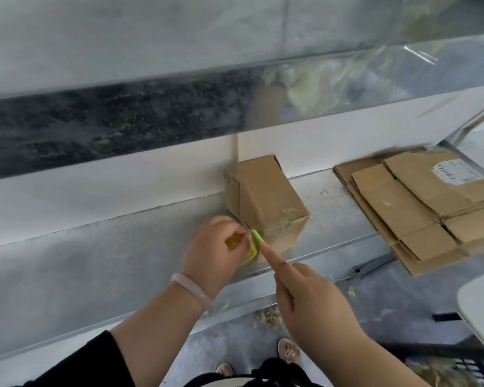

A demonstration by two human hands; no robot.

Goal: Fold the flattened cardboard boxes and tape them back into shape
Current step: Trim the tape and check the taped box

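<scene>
Counter [95,261]: grey metal, running left to right, backed by a white wall panel [123,185].

Bracelet [192,291]: pale pink, on the left wrist, above a dark sleeve.

Left grip [218,247]: clenched around a small yellow-green tool [233,241], fingers curled about its yellow body. The tool's green tip sticks out to the right, at the lower front corner of the box. What kind of tool it is cannot be told.

Folded box [268,202]: brown cardboard, standing upright on the counter, its back against the wall panel. The top face is closed and scuffed paper remnants show along its front edge.

Right grip [313,297]: index finger stretched out straight, its tip at the tool's green end, the other fingers folded under. It grasps nothing.

Flattened boxes [419,202]: a loose stack of brown cardboard, lying flat on the counter well apart to the right of the folded box and overhanging the front edge. The top sheet bears a white label [456,170] with handwriting.

Floor below: sandalled feet [289,350] and scattered pale scraps [268,317].
</scene>
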